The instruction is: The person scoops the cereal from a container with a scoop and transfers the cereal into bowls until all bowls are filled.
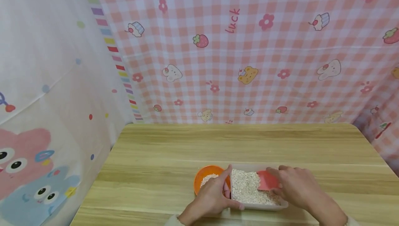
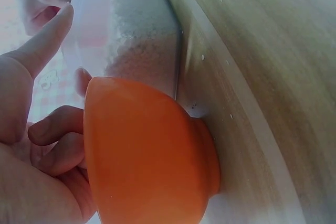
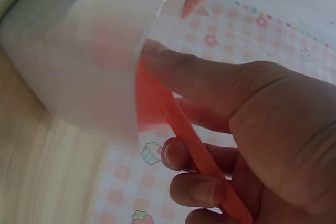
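My right hand grips the handle of a red scoop, with the thumb along its upper end. The scoop's flat blade lies in pale flakes like oats inside a translucent plastic container. At the container's left end, my left hand holds its edge, thumb at the front and index finger toward the back corner. The left hand's other fingers are bent beside an orange bowl. Some flakes lie in the bowl, partly hidden by the hand.
The bowl stands just left of the container on a wood-grain table. A few stray flakes lie on the tabletop. A pink checked cloth hangs behind the table, and a white printed cloth hangs at the left.
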Tool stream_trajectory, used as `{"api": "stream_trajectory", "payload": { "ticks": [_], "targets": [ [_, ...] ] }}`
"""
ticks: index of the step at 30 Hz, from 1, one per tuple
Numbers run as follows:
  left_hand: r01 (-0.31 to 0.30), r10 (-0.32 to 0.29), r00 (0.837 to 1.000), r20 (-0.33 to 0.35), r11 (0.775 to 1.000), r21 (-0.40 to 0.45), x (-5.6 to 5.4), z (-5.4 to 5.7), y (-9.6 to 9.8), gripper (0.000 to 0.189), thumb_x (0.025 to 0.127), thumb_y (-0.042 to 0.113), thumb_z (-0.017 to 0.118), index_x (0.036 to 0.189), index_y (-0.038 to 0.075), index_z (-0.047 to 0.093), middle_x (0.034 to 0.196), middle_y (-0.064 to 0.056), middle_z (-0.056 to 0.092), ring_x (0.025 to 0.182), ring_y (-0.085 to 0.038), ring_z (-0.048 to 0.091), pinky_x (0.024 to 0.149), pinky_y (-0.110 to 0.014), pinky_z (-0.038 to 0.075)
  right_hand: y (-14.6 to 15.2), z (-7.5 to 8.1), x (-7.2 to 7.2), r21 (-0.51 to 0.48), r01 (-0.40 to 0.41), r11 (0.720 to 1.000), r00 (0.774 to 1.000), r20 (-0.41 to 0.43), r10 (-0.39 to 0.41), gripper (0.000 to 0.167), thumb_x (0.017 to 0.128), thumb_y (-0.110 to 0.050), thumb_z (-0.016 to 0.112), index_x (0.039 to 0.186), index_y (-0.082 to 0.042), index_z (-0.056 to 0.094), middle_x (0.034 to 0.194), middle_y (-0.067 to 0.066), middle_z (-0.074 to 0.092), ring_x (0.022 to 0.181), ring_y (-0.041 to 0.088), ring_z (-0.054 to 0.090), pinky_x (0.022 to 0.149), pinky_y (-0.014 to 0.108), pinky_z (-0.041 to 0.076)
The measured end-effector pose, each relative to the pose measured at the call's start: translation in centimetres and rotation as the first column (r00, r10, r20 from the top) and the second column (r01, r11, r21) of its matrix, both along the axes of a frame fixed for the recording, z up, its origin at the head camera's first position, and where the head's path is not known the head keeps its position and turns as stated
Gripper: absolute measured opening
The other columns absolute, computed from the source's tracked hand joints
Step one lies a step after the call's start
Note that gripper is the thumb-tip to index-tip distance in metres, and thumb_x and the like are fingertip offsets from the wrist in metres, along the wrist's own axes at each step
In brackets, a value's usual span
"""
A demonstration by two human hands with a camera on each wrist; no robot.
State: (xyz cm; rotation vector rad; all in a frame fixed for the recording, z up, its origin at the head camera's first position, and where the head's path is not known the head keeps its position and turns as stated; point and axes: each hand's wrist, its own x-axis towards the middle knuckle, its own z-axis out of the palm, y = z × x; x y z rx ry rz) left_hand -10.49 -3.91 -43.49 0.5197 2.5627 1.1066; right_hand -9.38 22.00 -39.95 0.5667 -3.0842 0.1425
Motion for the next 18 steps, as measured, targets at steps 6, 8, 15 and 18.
{"api": "stream_trajectory", "payload": {
  "ticks": [6,8,15,18],
  "targets": [
    [-0.003,0.003,1.000,0.006,1.000,-0.002,0.0,0.0,0.0,0.114,0.064,0.044,0.091,0.156,0.015,0.032,0.065,0.013,0.051,0.056,-0.003,0.044,0.061,-0.018,0.039,0.5,-0.3,-0.4,-0.056,-0.003,0.998,0.998,0.057,0.007,0.058,0.071,-0.038,0.087,0.123,-0.020,0.069,0.087,-0.006,0.064,0.061,0.005,0.045,0.049,0.025,0.037],
    [-0.005,0.005,1.000,0.007,1.000,-0.003,0.0,0.0,0.0,0.114,0.064,0.044,0.091,0.156,0.015,0.031,0.065,0.013,0.051,0.056,-0.003,0.044,0.061,-0.018,0.039,0.5,-0.4,-0.5,-0.060,0.002,0.998,0.997,0.072,0.002,0.059,0.071,-0.039,0.087,0.124,-0.021,0.069,0.091,-0.004,0.066,0.063,0.005,0.048,0.050,0.026,0.038],
    [-0.005,0.005,1.000,0.013,1.000,0.004,0.0,0.0,0.0,0.113,0.064,0.042,0.091,0.156,0.014,0.031,0.064,0.014,0.051,0.055,-0.002,0.044,0.061,-0.018,0.040,-0.2,-0.8,-0.9,-0.042,-0.055,0.998,0.996,0.069,0.057,0.058,0.072,-0.042,0.086,0.123,-0.021,0.069,0.092,-0.005,0.067,0.068,0.007,0.055,0.056,0.031,0.044],
    [-0.005,0.005,1.000,0.015,1.000,0.009,0.0,0.0,0.0,0.113,0.064,0.042,0.091,0.156,0.014,0.032,0.064,0.013,0.051,0.055,-0.002,0.044,0.061,-0.018,0.040,-0.4,-1.1,-1.2,-0.059,-0.072,0.996,0.995,0.071,0.076,0.058,0.072,-0.042,0.086,0.122,-0.020,0.069,0.092,-0.005,0.068,0.068,0.007,0.055,0.055,0.030,0.044]
  ]
}}
